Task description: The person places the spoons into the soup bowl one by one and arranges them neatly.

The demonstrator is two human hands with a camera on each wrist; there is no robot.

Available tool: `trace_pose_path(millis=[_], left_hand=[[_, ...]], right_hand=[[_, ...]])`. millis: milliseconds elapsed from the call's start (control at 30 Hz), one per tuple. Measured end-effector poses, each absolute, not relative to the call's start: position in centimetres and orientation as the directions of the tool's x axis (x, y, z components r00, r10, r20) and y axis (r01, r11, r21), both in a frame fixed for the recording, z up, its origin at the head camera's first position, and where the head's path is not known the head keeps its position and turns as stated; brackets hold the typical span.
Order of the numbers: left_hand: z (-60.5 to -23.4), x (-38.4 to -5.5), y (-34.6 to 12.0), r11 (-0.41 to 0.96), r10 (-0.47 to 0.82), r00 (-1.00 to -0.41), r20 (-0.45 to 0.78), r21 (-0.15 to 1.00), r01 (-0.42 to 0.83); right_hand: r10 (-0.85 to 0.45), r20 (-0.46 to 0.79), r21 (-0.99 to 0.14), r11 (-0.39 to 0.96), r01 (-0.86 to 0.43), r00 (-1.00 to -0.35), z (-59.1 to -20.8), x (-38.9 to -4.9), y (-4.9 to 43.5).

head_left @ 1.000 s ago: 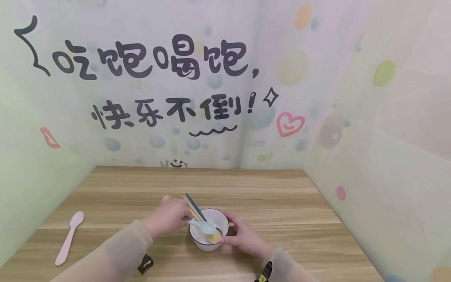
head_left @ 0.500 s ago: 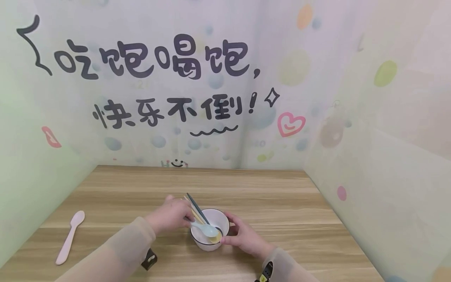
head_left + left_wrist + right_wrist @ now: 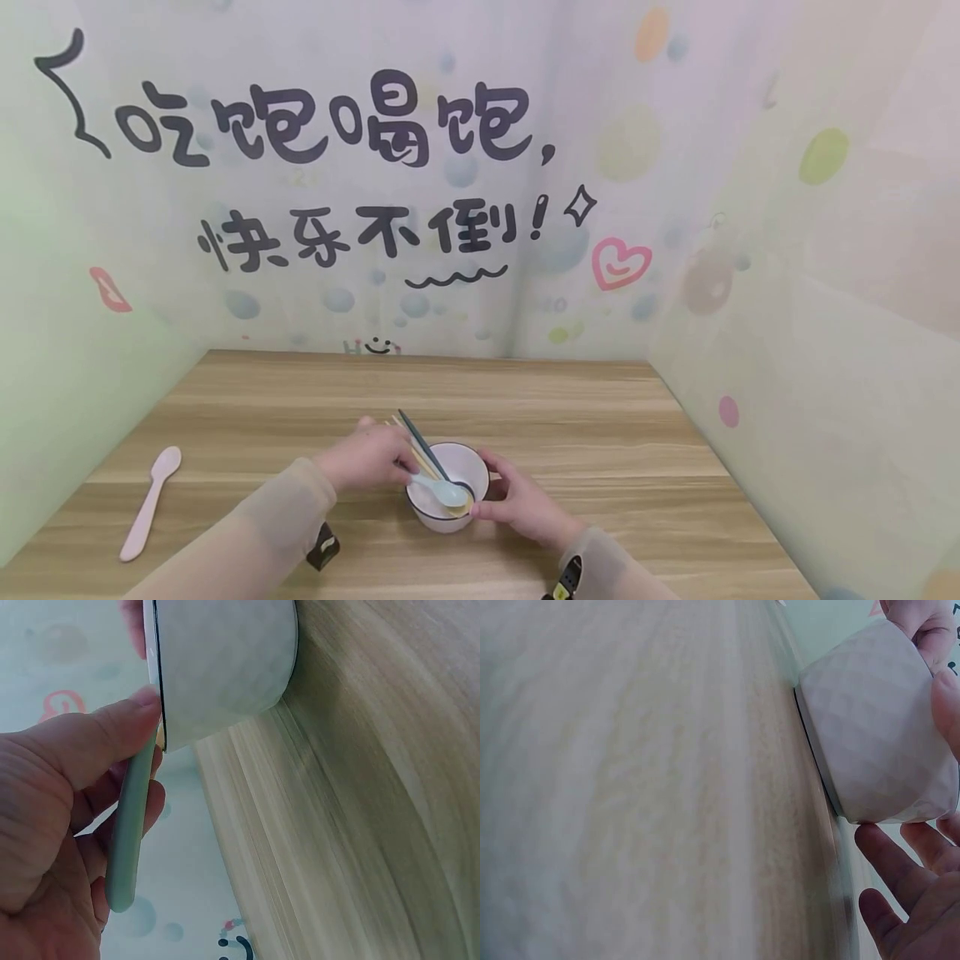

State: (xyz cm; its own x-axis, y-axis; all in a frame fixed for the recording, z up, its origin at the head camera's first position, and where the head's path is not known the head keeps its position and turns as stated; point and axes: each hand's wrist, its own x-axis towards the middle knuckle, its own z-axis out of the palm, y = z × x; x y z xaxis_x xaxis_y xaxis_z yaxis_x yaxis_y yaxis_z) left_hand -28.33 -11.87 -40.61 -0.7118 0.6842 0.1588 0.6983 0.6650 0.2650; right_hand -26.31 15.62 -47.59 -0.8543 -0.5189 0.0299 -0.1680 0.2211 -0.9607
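In the head view, a white bowl with a dark rim (image 3: 476,463) stands on the table. My left hand (image 3: 367,455) is over its left edge and pinches a light blue spoon (image 3: 450,495), whose scoop lies inside the bowl. The left wrist view shows the thumb and fingers around the spoon's handle (image 3: 130,832) beside the rim. A dark-handled utensil (image 3: 420,443) and a yellow one (image 3: 423,461) lean in the bowl, partly hidden by that hand. From the right, my right hand (image 3: 525,505) holds the bowl, thumb at the rim, fingers against the faceted outer wall (image 3: 877,727).
A pink spoon (image 3: 150,505) lies on the left part of the wooden table (image 3: 600,433). Light walls with printed writing (image 3: 390,229) and coloured dots stand behind and at both sides of the table.
My left hand has shifted slightly to the right, and the light blue spoon's scoop has gone a little further right and down into the bowl. The right hand and bowl have stayed nearly still.
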Motion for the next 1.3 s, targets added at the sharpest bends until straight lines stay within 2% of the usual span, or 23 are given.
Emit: trace_pose_path(millis=[300,700,933,1300], left_hand=[[-40.6,-28.5,-11.4,0.655,0.712,-0.68,0.178,0.181,0.733],[-41.1,-28.4,-11.1,0.683,0.676,-0.703,0.222,0.167,0.711],[-41.2,-28.2,-10.9,0.702,0.631,-0.731,0.26,0.21,0.68],[-41.5,-28.0,-11.2,0.711,0.599,-0.73,0.33,0.2,0.674]], right_hand=[[-0.523,0.031,-0.956,0.233,-0.178,-0.852,-47.4,-26.4,15.7],[-0.519,0.032,-0.956,0.233,-0.177,-0.854,-47.5,-26.4,15.7],[-0.523,0.025,-0.956,0.236,-0.173,-0.852,-47.4,-26.5,15.7],[-0.528,0.022,-0.954,0.244,-0.176,-0.849,-47.5,-26.4,15.7]])
